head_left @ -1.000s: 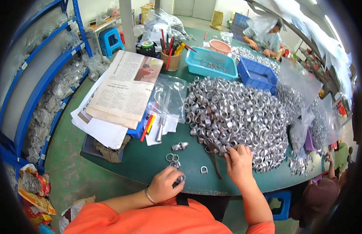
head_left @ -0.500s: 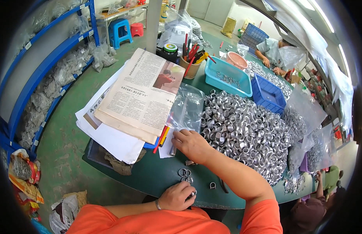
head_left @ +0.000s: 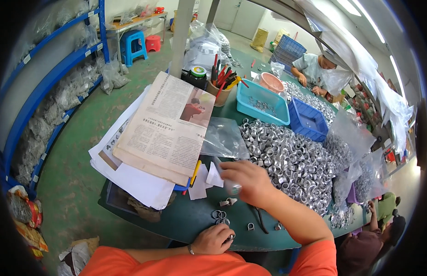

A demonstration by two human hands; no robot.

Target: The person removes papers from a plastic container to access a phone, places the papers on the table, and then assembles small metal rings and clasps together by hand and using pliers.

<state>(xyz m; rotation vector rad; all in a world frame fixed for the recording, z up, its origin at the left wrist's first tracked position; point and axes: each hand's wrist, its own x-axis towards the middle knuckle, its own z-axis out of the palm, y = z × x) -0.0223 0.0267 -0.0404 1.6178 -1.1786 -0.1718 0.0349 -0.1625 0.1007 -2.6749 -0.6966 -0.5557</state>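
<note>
My left hand (head_left: 212, 240) rests near the table's front edge, its fingers closed round a metal ring (head_left: 231, 237). Just beyond it lie several loose rings (head_left: 218, 215). My right hand (head_left: 246, 181), smeared by motion, is raised over the table beside the ring heap. It grips a shiny metal rod (head_left: 232, 186), whose exact kind the blur hides. Between the hands are a small pale-and-metal piece (head_left: 228, 201), a single upright ring (head_left: 250, 226) and a thin dark curved tool (head_left: 260, 220).
A large heap of metal rings (head_left: 294, 165) spreads to the right. Beyond it stand a turquoise basket (head_left: 263, 102) and a blue basket (head_left: 307, 120). Newspapers (head_left: 160, 131), a plastic bag (head_left: 225, 138) and a cup of pliers (head_left: 219, 94) lie left. A co-worker (head_left: 314, 69) sits across.
My right hand has lifted the metal rod off the table by the papers and moved right and nearer me. My left hand stays about where it was, holding the ring.
</note>
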